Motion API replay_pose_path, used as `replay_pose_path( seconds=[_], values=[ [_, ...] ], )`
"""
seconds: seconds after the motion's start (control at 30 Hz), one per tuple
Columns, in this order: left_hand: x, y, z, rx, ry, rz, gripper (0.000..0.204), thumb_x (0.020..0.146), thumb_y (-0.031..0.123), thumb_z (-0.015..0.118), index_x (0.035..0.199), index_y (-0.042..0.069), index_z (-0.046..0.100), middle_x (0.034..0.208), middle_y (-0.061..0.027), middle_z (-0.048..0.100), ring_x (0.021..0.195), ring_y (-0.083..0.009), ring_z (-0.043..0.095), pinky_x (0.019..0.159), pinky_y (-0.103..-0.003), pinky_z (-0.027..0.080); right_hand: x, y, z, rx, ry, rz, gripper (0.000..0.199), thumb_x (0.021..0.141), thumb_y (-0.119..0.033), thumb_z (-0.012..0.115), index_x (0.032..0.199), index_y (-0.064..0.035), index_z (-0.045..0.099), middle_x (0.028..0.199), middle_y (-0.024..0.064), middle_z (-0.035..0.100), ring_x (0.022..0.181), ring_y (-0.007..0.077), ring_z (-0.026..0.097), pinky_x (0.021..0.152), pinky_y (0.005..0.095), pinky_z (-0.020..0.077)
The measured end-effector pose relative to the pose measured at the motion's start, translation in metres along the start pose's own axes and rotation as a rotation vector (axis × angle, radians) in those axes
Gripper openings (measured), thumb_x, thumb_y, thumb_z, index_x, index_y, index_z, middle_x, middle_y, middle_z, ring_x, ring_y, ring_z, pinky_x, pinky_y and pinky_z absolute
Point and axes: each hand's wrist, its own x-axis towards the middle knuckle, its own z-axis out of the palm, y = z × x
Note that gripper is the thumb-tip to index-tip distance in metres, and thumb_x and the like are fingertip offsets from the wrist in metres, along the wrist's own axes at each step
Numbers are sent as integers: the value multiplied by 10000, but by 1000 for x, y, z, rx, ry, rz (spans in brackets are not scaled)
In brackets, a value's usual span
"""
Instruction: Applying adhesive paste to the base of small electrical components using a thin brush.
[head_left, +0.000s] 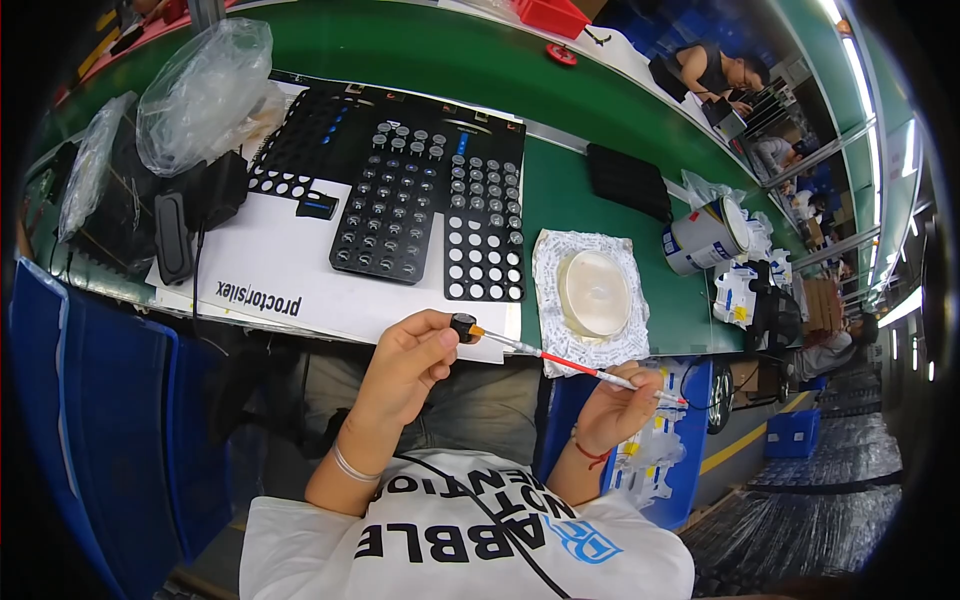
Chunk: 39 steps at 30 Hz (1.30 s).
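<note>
The left hand has fingertips pinched around a stubby, round black cap just off the table's front edge, and the right is curled closed on a skinny red-and-white brush, orange tip right up at the cap. Nearby there's a smooth rounded whitish dish on crinkly paper, plus a black tray with rows of shiny round pieces.

The left hand pinched a black knob. The right hand held a slender brush to it. A pale bowl sat farther away.
</note>
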Motion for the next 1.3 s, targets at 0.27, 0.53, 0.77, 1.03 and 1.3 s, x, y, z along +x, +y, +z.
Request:
replay_pose_path(
  seconds=[0.27, 0.53, 0.77, 1.03, 1.3],
  values=[
    [1, -1, -2, -119, -37, -75, 135, 815, 63, 568, 943, 21, 558, 896, -73, 608, 617, -32, 463, 513, -141, 388, -1, -1, 2, -9, 8, -23, 234, 910, -233, 413, 775, -44, 437, 575, 45, 415, 539, 117, 362, 525, 233, 293],
    [1, 0, -3, -250, -136, -148, 226, 832, 58, 536, 1047, -9, 534, 953, -103, 597, 660, -28, 493, 539, -119, 411, 0, -1, 4, -5, 79, -49, 226, 910, -228, 415, 774, -48, 428, 572, 34, 396, 541, 106, 350, 524, 228, 293],
    [3, -5, -3, -238, -106, -117, 229, 816, 19, 541, 1044, 7, 519, 956, -87, 589, 690, -23, 514, 547, -114, 422, -1, -6, 2, 77, 46, -30, 227, 911, -227, 409, 768, -51, 426, 559, 27, 384, 516, 100, 337, 487, 222, 279],
    [3, -6, -3, -195, -93, -109, 260, 785, -22, 570, 1033, 31, 512, 915, -53, 582, 698, -23, 522, 544, -118, 435, -2, -6, 4, 63, 33, -15, 230, 910, -228, 412, 768, -48, 433, 553, 35, 393, 517, 107, 348, 492, 224, 288],
    [2, -8, -7, -162, -73, -141, 240, 795, 18, 580, 1030, 31, 532, 857, -35, 580, 692, -34, 527, 541, -132, 427, 1, -6, 3, 20, 66, -11, 235, 911, -225, 414, 764, -43, 436, 572, 40, 406, 535, 110, 354, 512, 228, 296]
  ],
)
